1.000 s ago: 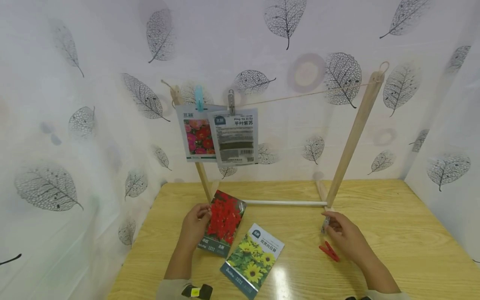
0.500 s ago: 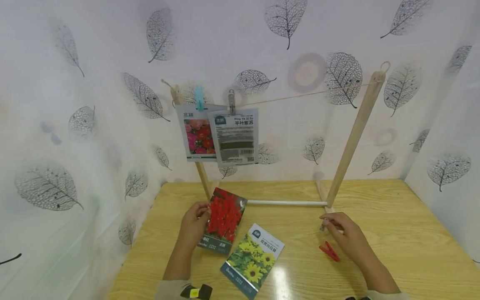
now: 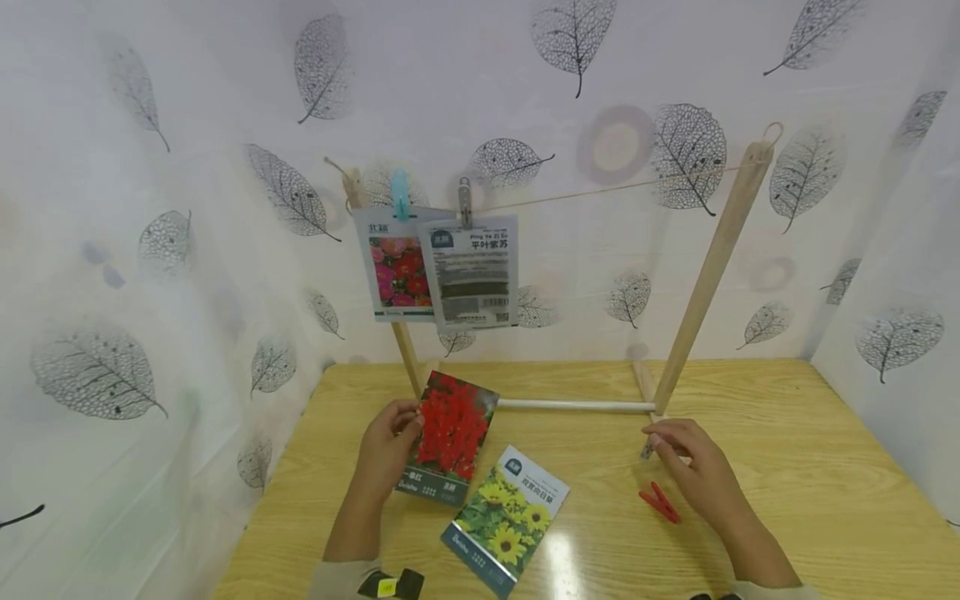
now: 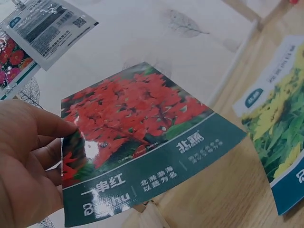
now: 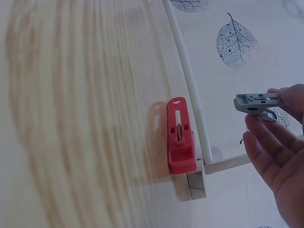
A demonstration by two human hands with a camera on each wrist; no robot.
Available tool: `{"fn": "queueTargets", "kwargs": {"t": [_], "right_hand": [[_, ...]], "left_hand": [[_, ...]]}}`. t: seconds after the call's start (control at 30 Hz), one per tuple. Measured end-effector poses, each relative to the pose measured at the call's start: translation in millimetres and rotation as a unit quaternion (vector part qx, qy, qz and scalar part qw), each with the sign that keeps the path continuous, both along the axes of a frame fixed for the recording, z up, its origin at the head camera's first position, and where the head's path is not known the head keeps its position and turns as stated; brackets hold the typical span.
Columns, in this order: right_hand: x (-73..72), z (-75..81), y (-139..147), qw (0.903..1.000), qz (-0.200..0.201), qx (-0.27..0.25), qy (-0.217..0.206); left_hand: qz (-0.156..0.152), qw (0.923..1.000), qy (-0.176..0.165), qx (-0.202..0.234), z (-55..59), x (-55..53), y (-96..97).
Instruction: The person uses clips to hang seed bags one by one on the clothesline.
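Note:
My left hand (image 3: pixel 386 446) pinches the left edge of a seed packet (image 3: pixel 453 429) with red flowers, held tilted above the table; the left wrist view shows the thumb hidden behind or beside its edge. On the right, my right hand (image 3: pixel 693 462) pinches a grey clothespin (image 5: pixel 259 102) between thumb and fingers. A red clothespin (image 3: pixel 660 503) lies on the table just below that hand. Between the hands, a seed packet (image 3: pixel 506 523) with yellow flowers lies flat, its upper left side close to the red-flower packet.
A wooden frame with a right post (image 3: pixel 712 283) and a white crossbar (image 3: pixel 577 406) stands at the back. From its string (image 3: pixel 615 191), a blue clothespin (image 3: pixel 401 196) and a grey clothespin (image 3: pixel 465 204) hold two overlapping packets, one showing pink flowers (image 3: pixel 397 271), the other printed text (image 3: pixel 472 275).
The red-flower packet has risen slightly and turned more toward the camera in my left hand. My right hand has shifted only a little, tilting the grey clothespin.

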State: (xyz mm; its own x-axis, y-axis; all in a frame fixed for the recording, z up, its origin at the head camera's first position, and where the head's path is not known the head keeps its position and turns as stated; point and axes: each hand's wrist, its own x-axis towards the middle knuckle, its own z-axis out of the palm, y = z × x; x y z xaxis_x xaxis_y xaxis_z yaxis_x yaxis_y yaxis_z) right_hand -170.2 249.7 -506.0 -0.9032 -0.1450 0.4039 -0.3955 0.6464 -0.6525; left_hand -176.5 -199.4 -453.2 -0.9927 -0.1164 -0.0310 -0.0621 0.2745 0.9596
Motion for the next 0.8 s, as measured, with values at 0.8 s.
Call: {"fn": "queueTargets", "kwargs": {"t": [0.8], "right_hand": [[2.7,10.8,-7.5,0.9973,-0.002,-0.053,0.052]], "left_hand": [[0.009,0.999,0.041,0.013,11.5,4.8,9.3]]}}
